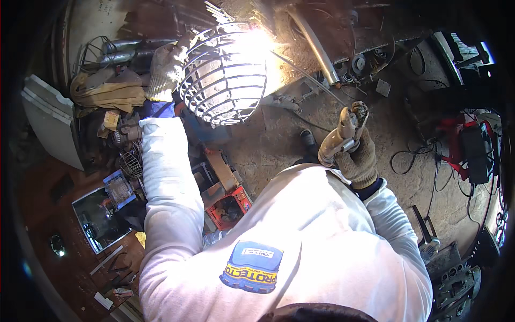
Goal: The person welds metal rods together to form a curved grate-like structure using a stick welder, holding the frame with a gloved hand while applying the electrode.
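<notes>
Steadying a round barred cage (225,80) with the gloved left hand (167,68), a rod holder (333,146) in the right hand (359,158).

The cage lies just right of the left hand, the nearer one, whose fingers appear curled on its edge; the right hand wraps the holder, its thin rod (308,79) slanting forward-left toward the cage's glare. Bodyward of the left hand sit a red crate (245,199) and blue tray (132,196), contents unclear.

The left grip (167,68) holds a wire cage (225,78), the right grip (361,156) an electrode holder (345,127).
</notes>
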